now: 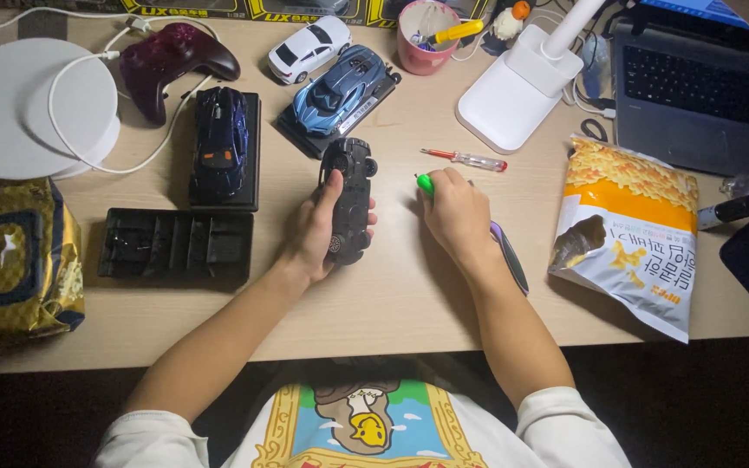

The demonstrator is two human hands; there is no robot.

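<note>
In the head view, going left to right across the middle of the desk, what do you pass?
Gold snack bag → empty black tray → left hand holding an upturned black toy car → right hand on a green-handled tool → orange and white snack bag.

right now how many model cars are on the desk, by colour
Black, upside down in the left hand: 1
Dark blue, on a black base: 1
Light blue, on a base: 1
White: 1
Total: 4
</note>
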